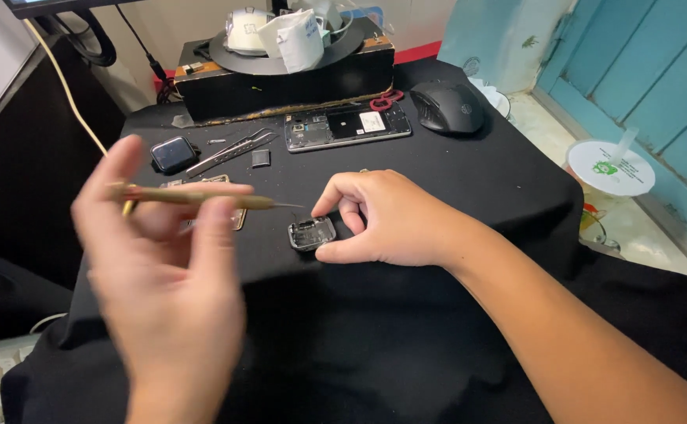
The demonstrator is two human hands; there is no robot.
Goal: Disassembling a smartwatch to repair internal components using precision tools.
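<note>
Watch case (312,233) pinned on tabletop (484,188) by right hand (386,220).
Left hand (163,259) pinched probe (202,198), blurred; best steadied before touching tip to case.

The left hand (167,267) is raised at lower left of the frame, blurred, palm toward the camera, fingers pinched together. The right hand (382,220) rests at centre, knuckles up, forefinger and thumb curled, forearm running to lower right.

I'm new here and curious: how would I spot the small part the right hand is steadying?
Start at the black cloth covering the table. Near its middle, the right hand pinches a small watch case. Unlike the dark-screened smartwatch farther back, it is silvery, open and hollow.
</note>
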